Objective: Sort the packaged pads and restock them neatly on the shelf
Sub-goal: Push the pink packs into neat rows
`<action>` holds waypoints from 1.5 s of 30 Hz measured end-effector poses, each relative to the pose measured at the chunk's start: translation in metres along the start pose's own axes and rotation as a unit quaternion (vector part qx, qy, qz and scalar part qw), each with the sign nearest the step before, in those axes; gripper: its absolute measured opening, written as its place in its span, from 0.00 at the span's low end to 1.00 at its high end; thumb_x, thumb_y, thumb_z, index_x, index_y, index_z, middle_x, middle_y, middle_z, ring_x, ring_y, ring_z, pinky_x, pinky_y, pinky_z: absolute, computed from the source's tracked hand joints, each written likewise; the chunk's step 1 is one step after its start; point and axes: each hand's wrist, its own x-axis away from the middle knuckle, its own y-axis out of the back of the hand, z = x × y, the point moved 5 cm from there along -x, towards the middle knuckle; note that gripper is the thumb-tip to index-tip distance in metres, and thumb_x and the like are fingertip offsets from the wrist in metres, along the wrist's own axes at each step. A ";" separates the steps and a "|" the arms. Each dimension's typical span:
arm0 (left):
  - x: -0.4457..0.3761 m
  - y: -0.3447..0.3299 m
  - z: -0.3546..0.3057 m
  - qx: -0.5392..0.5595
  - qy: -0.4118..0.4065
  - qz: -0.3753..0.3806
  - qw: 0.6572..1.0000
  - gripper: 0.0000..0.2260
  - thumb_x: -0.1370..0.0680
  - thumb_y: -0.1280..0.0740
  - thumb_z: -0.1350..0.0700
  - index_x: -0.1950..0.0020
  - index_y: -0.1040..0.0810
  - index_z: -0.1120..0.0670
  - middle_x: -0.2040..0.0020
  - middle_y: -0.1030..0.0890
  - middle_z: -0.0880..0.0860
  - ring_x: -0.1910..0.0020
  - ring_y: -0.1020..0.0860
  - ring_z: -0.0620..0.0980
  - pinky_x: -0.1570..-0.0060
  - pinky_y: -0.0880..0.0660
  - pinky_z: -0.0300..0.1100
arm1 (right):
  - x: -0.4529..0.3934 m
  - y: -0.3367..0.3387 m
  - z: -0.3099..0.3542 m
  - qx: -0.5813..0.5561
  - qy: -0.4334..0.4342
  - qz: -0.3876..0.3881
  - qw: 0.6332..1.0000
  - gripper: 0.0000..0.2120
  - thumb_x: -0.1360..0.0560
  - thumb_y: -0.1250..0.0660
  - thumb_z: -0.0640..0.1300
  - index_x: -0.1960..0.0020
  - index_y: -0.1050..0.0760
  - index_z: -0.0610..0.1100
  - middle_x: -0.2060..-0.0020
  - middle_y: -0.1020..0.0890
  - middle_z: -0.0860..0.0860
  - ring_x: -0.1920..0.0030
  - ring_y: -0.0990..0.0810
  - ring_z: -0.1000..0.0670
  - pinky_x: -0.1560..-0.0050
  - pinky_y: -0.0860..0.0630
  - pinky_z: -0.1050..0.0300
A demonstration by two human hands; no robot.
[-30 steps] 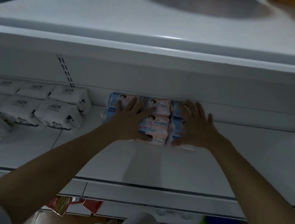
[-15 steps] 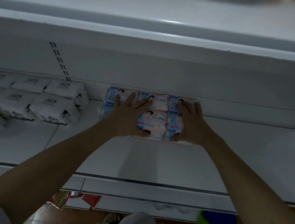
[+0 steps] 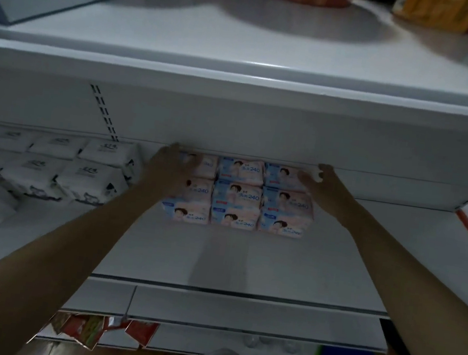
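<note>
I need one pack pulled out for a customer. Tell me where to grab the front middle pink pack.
Take the front middle pink pack by its front edge and top face, coming from the shelf's open front. Neighbouring packs press against both its sides and another sits behind, so only front and top are free to pinch.

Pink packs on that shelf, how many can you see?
9 show, in three columns: three at the back between the left hand and right hand, three in the middle, three in front. More may lie hidden beneath.
</note>
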 end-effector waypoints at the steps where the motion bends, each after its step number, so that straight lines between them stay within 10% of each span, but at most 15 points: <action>1: -0.006 0.004 0.009 0.047 0.056 0.018 0.997 0.31 0.20 0.42 0.38 0.27 0.36 0.61 0.29 0.31 0.63 0.34 0.30 0.61 0.38 0.33 0.50 | -0.004 0.004 -0.004 -0.004 -0.029 -0.015 0.999 0.37 0.22 0.36 0.57 0.22 0.46 0.40 0.25 0.37 0.41 0.29 0.33 0.42 0.38 0.32 0.55; 7: -0.024 0.002 0.036 0.137 0.181 0.088 0.970 0.22 0.21 0.36 0.42 0.55 0.27 0.63 0.62 0.25 0.59 0.68 0.28 0.52 0.68 0.32 0.41 | -0.006 -0.016 -0.003 -0.029 -0.110 0.007 0.994 0.16 0.20 0.36 0.45 0.43 0.26 0.32 0.52 0.23 0.38 0.65 0.25 0.48 0.67 0.30 0.59; 12: -0.028 -0.003 0.023 0.063 0.135 0.086 0.985 0.20 0.23 0.31 0.45 0.57 0.28 0.63 0.67 0.29 0.56 0.65 0.27 0.54 0.63 0.32 0.44 | -0.006 -0.026 0.017 0.131 -0.059 -0.028 0.989 0.16 0.21 0.38 0.43 0.66 0.36 0.41 0.69 0.31 0.47 0.71 0.32 0.50 0.72 0.40 0.59; 16: -0.030 -0.006 0.021 0.041 0.137 0.075 0.987 0.20 0.22 0.32 0.46 0.66 0.32 0.58 0.69 0.30 0.56 0.70 0.31 0.51 0.64 0.32 0.44 | -0.007 -0.029 0.018 0.151 -0.064 -0.030 0.986 0.15 0.21 0.38 0.43 0.65 0.35 0.41 0.68 0.29 0.47 0.70 0.32 0.51 0.72 0.39 0.59; 20: -0.022 0.000 0.030 0.173 0.187 0.094 0.962 0.21 0.22 0.32 0.45 0.53 0.25 0.65 0.60 0.23 0.58 0.67 0.27 0.51 0.70 0.28 0.39 | -0.001 -0.024 0.015 0.044 -0.084 -0.005 0.995 0.11 0.20 0.37 0.45 0.54 0.29 0.36 0.61 0.25 0.43 0.66 0.27 0.48 0.64 0.31 0.58; 25: 0.020 0.004 0.041 0.279 0.247 0.144 0.917 0.19 0.21 0.37 0.40 0.43 0.29 0.56 0.46 0.27 0.54 0.44 0.27 0.56 0.37 0.31 0.55 | 0.023 -0.016 -0.009 -0.143 -0.170 -0.017 0.975 0.13 0.20 0.37 0.50 0.44 0.28 0.40 0.54 0.23 0.44 0.61 0.25 0.47 0.52 0.27 0.50; 28: 0.034 -0.003 0.035 0.384 0.259 0.174 0.869 0.15 0.20 0.37 0.44 0.48 0.23 0.55 0.48 0.21 0.56 0.53 0.20 0.56 0.48 0.22 0.57 | 0.039 -0.036 -0.007 -0.304 -0.185 0.061 0.932 0.11 0.19 0.37 0.48 0.45 0.22 0.41 0.60 0.18 0.46 0.64 0.18 0.47 0.63 0.19 0.52; 32: 0.023 -0.013 0.028 0.448 0.256 0.168 0.840 0.16 0.18 0.39 0.44 0.44 0.21 0.55 0.45 0.18 0.58 0.55 0.18 0.56 0.52 0.21 0.56 | 0.032 -0.054 -0.005 -0.347 -0.190 0.066 0.916 0.19 0.18 0.38 0.48 0.34 0.25 0.37 0.47 0.17 0.40 0.54 0.17 0.43 0.50 0.20 0.44; 35: 0.010 -0.013 0.037 0.310 0.221 0.116 0.917 0.29 0.20 0.41 0.37 0.27 0.33 0.56 0.32 0.26 0.61 0.40 0.22 0.60 0.41 0.25 0.59 | 0.028 -0.048 -0.006 -0.247 -0.166 0.022 0.955 0.29 0.21 0.36 0.54 0.26 0.37 0.40 0.35 0.25 0.41 0.45 0.21 0.43 0.57 0.23 0.53; 38: 0.015 -0.008 0.022 0.010 -0.001 0.023 1.000 0.38 0.24 0.42 0.32 0.20 0.52 0.47 0.19 0.52 0.52 0.21 0.50 0.57 0.26 0.47 0.61 | 0.032 -0.040 0.004 -0.016 0.005 -0.064 0.998 0.46 0.32 0.31 0.65 0.22 0.46 0.50 0.25 0.38 0.46 0.27 0.36 0.43 0.35 0.29 0.48; 41: 0.036 -0.036 0.000 -0.190 -0.175 0.078 0.963 0.46 0.33 0.48 0.21 0.22 0.62 0.38 0.21 0.64 0.45 0.22 0.64 0.53 0.29 0.56 0.70 | 0.046 -0.070 0.015 0.170 0.079 0.030 0.982 0.52 0.35 0.31 0.72 0.22 0.55 0.60 0.21 0.59 0.56 0.21 0.60 0.47 0.26 0.48 0.34; 45: 0.032 -0.064 0.001 -0.299 -0.193 0.101 0.929 0.50 0.37 0.45 0.20 0.23 0.64 0.37 0.21 0.65 0.47 0.22 0.65 0.58 0.33 0.57 0.76 | 0.049 -0.097 0.013 0.359 0.101 0.051 0.926 0.52 0.35 0.37 0.77 0.23 0.64 0.64 0.22 0.65 0.56 0.22 0.65 0.44 0.30 0.46 0.28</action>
